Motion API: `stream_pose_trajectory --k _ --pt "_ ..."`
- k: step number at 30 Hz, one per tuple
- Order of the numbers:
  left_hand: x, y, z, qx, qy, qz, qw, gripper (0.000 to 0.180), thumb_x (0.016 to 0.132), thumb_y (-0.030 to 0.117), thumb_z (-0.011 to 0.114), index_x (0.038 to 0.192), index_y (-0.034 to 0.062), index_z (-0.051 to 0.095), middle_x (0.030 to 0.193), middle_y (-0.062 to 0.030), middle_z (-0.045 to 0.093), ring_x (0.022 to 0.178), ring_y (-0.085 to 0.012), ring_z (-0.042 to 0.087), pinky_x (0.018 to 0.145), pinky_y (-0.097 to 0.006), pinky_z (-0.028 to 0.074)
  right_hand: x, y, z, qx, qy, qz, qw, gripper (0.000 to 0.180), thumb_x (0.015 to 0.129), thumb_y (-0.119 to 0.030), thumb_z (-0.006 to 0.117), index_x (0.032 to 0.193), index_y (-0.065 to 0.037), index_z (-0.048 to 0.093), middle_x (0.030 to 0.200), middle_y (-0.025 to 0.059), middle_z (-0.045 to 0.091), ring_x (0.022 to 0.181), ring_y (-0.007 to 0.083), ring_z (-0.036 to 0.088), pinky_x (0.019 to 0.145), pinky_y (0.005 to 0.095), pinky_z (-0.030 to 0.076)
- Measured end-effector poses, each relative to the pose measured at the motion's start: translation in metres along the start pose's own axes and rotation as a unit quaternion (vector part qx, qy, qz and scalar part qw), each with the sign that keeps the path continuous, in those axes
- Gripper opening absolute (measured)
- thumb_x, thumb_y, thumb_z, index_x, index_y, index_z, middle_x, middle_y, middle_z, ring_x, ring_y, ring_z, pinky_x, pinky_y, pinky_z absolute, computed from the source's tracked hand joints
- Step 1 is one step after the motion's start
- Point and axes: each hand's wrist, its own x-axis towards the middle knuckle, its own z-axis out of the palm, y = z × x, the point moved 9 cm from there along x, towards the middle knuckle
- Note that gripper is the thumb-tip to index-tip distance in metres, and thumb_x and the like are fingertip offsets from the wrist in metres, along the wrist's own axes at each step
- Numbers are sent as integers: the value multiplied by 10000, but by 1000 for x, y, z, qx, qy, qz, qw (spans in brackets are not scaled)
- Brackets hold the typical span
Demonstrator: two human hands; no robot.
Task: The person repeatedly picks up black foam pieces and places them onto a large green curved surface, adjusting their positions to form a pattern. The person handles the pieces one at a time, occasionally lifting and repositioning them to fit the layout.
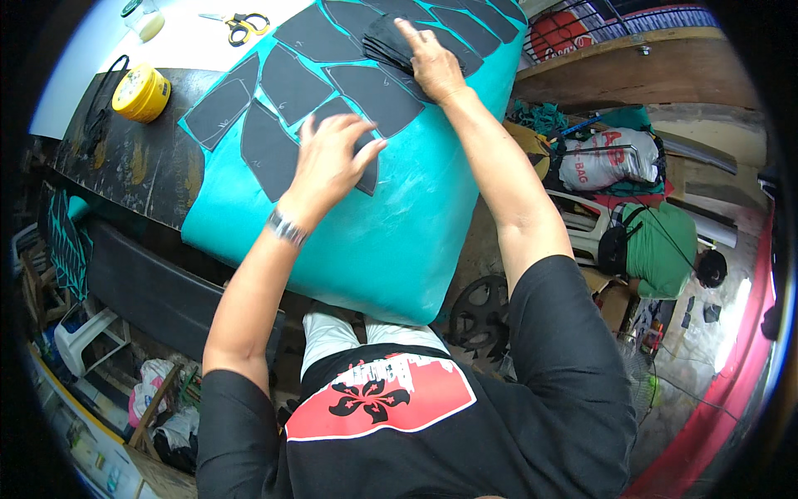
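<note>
My right hand [435,66] is on the dark stack [384,40], gripping or not, I can't tell; my left hand [331,160], loosely spread, over black panels [291,85], teal sheet [357,254] beneath.

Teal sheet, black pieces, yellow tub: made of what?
Teal sheet: probably vinyl or leather, semi-gloss; it shows soft highlights and drapes. Black pieces: possibly leatherette or card, matte; they barely reflect light. Yellow tub: likely plastic, smooth; moulded-looking round form.
</note>
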Motion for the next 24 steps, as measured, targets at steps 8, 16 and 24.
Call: stream_pose_trajectory --k 8,16,24 --pt "113 8 65 21 55 9 998 303 937 186 611 1213 70 659 1254 -119 647 1221 -313 580 1162 -625 239 -5 5 -5 72 48 -26 996 791 820 -5 642 1502 -298 370 1211 249 536 995 477 641 805 528 574" --pt "129 -14 79 23 134 -8 991 423 851 177 594 1273 140 588 1206 -107 633 1165 -299 587 1065 -588 348 -1 13 -15 124 147 -102 976 752 803 -7 525 1531 -83 352 1373 302 486 1106 452 586 866 460 533" --pt "139 -18 93 180 54 -75 979 415 961 474 569 1304 245 614 1252 -52 595 1152 -302 594 1012 -589 364 3 107 -89 266 276 51 922 769 799 75 645 1485 -110 349 1201 168 507 831 171 609 655 265 526"
